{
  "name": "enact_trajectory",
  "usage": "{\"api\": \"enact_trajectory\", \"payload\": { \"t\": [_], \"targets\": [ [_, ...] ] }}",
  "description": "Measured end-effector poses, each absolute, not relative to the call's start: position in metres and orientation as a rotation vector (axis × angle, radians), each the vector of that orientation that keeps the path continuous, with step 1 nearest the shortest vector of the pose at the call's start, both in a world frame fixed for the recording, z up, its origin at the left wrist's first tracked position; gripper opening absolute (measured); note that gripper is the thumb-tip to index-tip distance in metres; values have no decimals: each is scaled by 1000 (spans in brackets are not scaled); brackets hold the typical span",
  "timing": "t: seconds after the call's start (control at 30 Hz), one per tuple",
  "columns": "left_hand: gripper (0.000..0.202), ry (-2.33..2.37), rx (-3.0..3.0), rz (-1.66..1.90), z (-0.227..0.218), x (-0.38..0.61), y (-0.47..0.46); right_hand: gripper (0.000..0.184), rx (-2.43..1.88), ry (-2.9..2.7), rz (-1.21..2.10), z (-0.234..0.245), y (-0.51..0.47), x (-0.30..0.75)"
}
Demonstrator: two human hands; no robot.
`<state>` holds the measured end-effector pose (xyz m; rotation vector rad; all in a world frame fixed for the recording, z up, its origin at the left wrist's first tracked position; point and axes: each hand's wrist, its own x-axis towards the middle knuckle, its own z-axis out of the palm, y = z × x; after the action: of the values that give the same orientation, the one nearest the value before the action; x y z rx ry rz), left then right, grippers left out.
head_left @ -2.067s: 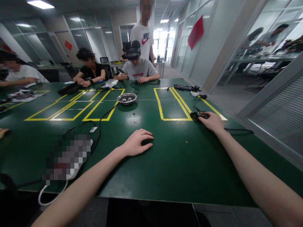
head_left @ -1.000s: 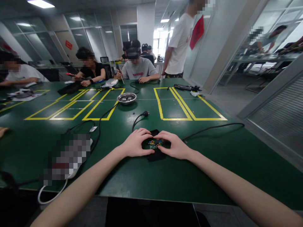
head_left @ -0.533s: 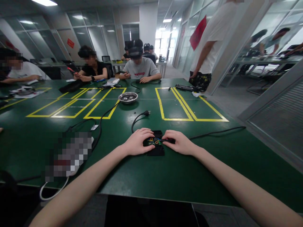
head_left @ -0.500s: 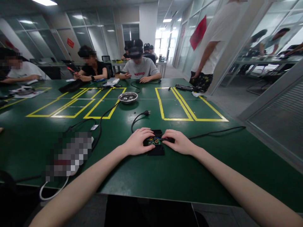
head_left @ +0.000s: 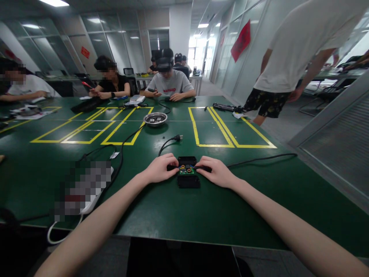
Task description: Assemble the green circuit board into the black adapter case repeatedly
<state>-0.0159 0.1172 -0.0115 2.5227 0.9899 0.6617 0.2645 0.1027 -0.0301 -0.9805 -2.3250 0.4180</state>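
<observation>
2 black rectangular shells (head_left: 188, 182) | green circuit board (head_left: 186, 169) between | left hand (head_left: 161, 168), right hand (head_left: 218, 172): pinching slim black cords (head_left: 204, 168)

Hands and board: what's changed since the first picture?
The right hand brought the circuit board leftward and nearer, and now holds its right cable. The left hand, earlier resting on the table, now holds the left cable. The standing person moved right. Metal bowl and yellow tape stayed put.
</observation>
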Motion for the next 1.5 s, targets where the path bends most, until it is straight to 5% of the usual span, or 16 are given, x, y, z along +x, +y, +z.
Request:
{"api": "enact_trajectory", "payload": {
  "t": [0.43, 0.87, 1.5],
  "targets": [
    [15, 968, 2328, 635, -11, -14, 119, 19, -1052, -2344, 300, -25, 96, 260],
    [28, 780, 1761, 367, 6, -18, 113, 16, -897, -2260, 835, -9, 84, 267],
    [13, 843, 2203, 502, -4, -21, 117, 10, -883, -2495, 477, -14, 92, 272]
  ]
}}
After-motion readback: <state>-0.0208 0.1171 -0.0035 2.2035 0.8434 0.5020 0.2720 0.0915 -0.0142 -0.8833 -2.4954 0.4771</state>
